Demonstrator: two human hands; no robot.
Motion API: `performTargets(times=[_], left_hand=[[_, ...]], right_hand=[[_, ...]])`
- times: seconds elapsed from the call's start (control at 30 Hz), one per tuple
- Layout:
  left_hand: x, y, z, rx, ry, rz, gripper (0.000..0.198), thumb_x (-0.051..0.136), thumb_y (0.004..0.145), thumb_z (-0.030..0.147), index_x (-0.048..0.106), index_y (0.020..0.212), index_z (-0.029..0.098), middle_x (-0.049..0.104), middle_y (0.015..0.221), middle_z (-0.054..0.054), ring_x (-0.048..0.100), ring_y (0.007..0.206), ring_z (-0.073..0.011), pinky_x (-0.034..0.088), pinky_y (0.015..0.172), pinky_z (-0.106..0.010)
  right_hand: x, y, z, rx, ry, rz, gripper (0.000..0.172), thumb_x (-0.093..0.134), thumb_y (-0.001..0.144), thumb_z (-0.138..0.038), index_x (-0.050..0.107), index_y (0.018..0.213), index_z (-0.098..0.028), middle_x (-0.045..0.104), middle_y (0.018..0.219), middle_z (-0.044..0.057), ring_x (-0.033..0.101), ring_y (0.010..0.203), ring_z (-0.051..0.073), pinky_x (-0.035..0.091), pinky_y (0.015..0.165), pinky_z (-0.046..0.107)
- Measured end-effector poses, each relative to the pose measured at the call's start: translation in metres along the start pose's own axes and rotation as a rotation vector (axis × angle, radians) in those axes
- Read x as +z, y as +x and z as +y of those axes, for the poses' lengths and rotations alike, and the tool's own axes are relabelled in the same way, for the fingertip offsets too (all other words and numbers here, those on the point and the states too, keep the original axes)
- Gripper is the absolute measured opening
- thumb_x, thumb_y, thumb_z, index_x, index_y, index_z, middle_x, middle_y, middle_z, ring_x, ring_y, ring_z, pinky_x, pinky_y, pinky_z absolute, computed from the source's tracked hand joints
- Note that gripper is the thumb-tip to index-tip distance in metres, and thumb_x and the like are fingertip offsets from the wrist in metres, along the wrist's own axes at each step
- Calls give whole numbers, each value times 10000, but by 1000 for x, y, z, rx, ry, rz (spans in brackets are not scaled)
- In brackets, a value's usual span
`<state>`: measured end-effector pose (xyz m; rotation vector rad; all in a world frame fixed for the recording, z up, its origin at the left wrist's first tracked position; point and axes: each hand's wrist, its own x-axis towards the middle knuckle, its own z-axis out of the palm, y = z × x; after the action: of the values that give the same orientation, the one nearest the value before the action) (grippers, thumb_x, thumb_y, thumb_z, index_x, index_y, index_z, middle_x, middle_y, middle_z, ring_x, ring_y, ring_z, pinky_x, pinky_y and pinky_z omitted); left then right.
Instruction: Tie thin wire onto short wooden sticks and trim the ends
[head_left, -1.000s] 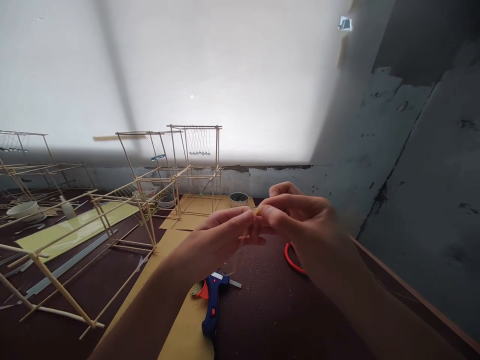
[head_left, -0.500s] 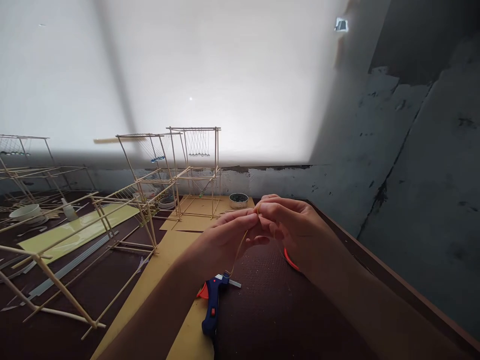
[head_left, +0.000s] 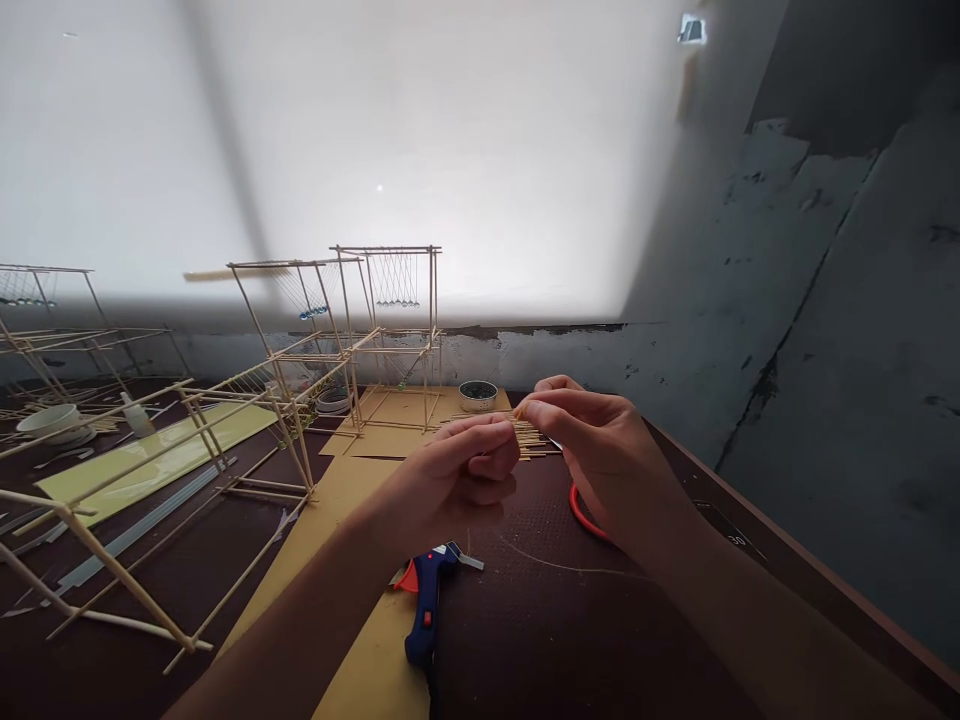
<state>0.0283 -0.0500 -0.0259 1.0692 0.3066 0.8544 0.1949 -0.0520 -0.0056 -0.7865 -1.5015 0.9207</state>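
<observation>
My left hand (head_left: 469, 470) is closed, thumb against the curled index finger, with its fingertips almost meeting those of my right hand. Between thumb and forefinger my right hand (head_left: 600, 430) pinches a tiny orange-yellow bit of thread. A fine pale thread (head_left: 574, 569) curves below the hands and runs toward my right forearm. Under my left wrist lies a blue glue gun (head_left: 426, 605) with an orange trigger, its red light lit. Red scissor-like handles (head_left: 585, 515) show partly behind my right hand. Thin wooden sticks (head_left: 536, 442) lie beyond the fingertips.
Stick frames (head_left: 386, 248) with hanging glass beads stand at the back left. A stick frame (head_left: 127, 570) fills the left front. Nearby are a round tin (head_left: 478, 395), yellow sheet (head_left: 165, 460), clear glue sticks (head_left: 142, 530), white bowl (head_left: 49, 425) and brown cardboard (head_left: 300, 560).
My hands have drawn slightly apart, and the left fingers have curled in. The yellowish thread that hung between them has shifted; a pale thread now shows lower down. The sticks behind are uncovered.
</observation>
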Motion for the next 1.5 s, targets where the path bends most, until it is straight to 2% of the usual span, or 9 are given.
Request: performTargets(times=[0.23,0.37,0.57,0.77,0.9,1.03,1.23,1.37,1.5], left_hand=[[-25,12,-19,2,96,202,399,670,831,315,338,643,196,169,599,95,92,451,-31,77,357,-150],[-43,18,-35,5,89,267,358,671,810,302,383,631,187,178,579,99,106,444,-30,81,354,-151],[-55,16,-44,-40,47,263,375,669,809,309,367,622,189,197,568,101,99,444,-33,79,354,-160],[-55,15,-46,-31,100,294,375,677,802,334,379,626,190,194,558,100,91,448,-40,70,369,-172],[-53,14,-47,30,230,321,385,654,828,381,381,631,194,223,566,87,125,462,-54,97,400,-201],[-49,10,-47,204,683,399,338,537,921,393,473,664,182,300,583,53,249,513,-86,192,475,-235],[-45,4,-46,515,1257,374,316,457,969,268,404,667,190,421,678,10,369,634,-125,271,609,-267],[-49,4,-46,527,1335,352,290,443,975,269,430,694,198,461,717,3,375,632,-130,279,624,-266],[-51,4,-46,527,1342,363,287,438,982,279,441,706,201,457,719,2,384,641,-135,284,632,-266]], right_hand=[[-40,9,35,16,-525,-35,278,605,879,-449,766,883,-223,655,953,38,607,834,183,455,720,288],[-93,20,81,363,-1259,-20,281,558,879,-423,746,992,-247,698,1104,62,644,1014,253,458,829,327],[-123,15,123,668,-1408,-93,343,651,756,-518,669,719,-177,712,875,175,680,867,393,469,649,417],[-112,10,127,726,-1457,-77,298,736,677,-402,655,857,-178,713,937,175,690,931,377,474,643,375],[-116,12,133,726,-1451,-71,321,735,671,-354,656,915,-161,718,918,182,700,903,358,470,626,349],[-118,15,132,716,-1442,-52,401,746,639,-376,660,940,-124,706,917,208,698,900,364,485,649,355],[-116,21,106,670,-1397,198,691,724,653,-500,552,1177,-84,651,1097,256,663,999,390,514,748,400],[-116,24,75,479,-729,462,584,755,637,-474,555,1107,-192,663,1096,154,657,965,322,539,766,388],[-102,21,53,507,-176,242,282,663,732,-421,626,917,-212,675,968,104,643,796,218,566,702,319]])
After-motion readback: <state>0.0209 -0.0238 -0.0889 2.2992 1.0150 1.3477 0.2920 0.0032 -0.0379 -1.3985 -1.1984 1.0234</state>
